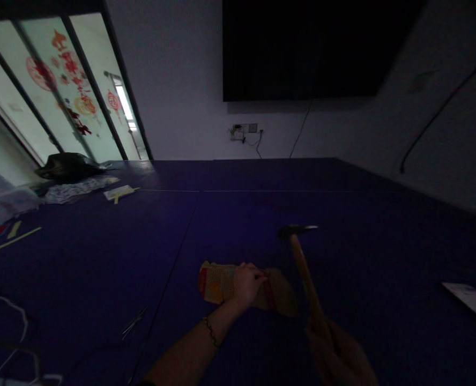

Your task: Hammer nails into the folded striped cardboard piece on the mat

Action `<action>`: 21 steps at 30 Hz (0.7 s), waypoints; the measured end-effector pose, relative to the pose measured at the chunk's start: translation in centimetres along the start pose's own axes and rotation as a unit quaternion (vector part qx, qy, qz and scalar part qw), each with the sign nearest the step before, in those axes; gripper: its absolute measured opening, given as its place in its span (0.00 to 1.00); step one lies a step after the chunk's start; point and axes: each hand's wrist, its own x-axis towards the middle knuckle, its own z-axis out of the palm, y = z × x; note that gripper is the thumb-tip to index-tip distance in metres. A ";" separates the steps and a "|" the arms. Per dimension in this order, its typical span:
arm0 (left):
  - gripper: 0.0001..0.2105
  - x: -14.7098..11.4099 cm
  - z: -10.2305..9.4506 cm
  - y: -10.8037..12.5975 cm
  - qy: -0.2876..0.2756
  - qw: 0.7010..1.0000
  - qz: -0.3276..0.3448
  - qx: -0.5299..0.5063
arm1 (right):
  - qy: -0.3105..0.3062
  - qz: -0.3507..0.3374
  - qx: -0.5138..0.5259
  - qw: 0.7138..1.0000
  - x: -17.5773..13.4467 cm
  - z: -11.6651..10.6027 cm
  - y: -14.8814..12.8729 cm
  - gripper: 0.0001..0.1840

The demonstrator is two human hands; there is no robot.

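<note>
Hammer [307, 273] in right hand [334, 348], sole-shaped piece [281, 295]

We see the room dimly lit, with most of the brightness coming from the upper left, through the glass door [91, 69] and a small white-hot window [124, 102] beyond it. The wall [177, 80] takes a cool grey cast and looks grainy to us, darkening toward the right. The screen [302, 48] reads as nearly solid black. Across the purple surface [238, 214] we find a faint sheen at the far left and deep shadow nearer us. The left hand [246, 287] is modestly lit; the right hand [336, 351] sinks into gloom, its outline soft. A pale glint marks the tip of the hammer [308, 273]. Toward the sides, we notice wide-angle stretching that makes the door frame lean.
</note>
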 end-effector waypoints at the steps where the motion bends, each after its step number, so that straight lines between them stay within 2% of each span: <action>1: 0.06 0.0 -0.1 0.0 -0.010 1.000 0.000 0.010 | 0.004 0.001 0.041 0.999 1.2 -0.3 -0.5 0.19; 4: 0.08 0.2 -0.4 0.1 -0.040 0.999 0.000 0.031 | -0.020 -0.023 0.140 0.990 5.8 -1.7 -0.6 0.22; 7: 0.09 0.1 -0.6 0.2 -0.049 0.998 0.007 0.042 | -0.092 -0.020 0.191 0.977 10.1 -3.2 1.7 0.20; 9: 0.10 0.0 -0.7 0.2 -0.043 0.998 0.014 0.051 | -0.126 -0.001 0.213 0.969 11.9 -3.7 3.7 0.21; 12: 0.12 -0.2 -0.8 0.4 -0.044 0.995 0.017 0.085 | -0.161 0.027 0.217 0.963 13.2 -3.8 5.9 0.22; 16: 0.15 -0.3 -1.2 1.2 -0.058 0.990 0.003 0.126 | -0.150 0.042 0.213 0.964 13.9 -3.4 6.7 0.22; 19: 0.16 -0.4 -2.2 1.7 -0.080 0.991 -0.010 0.107 | -0.160 0.051 0.214 0.962 14.3 -3.5 6.7 0.24; 21: 0.14 -0.8 -3.5 1.8 -0.098 0.993 -0.009 0.067 | -0.176 0.056 0.214 0.959 14.5 -3.7 6.7 0.25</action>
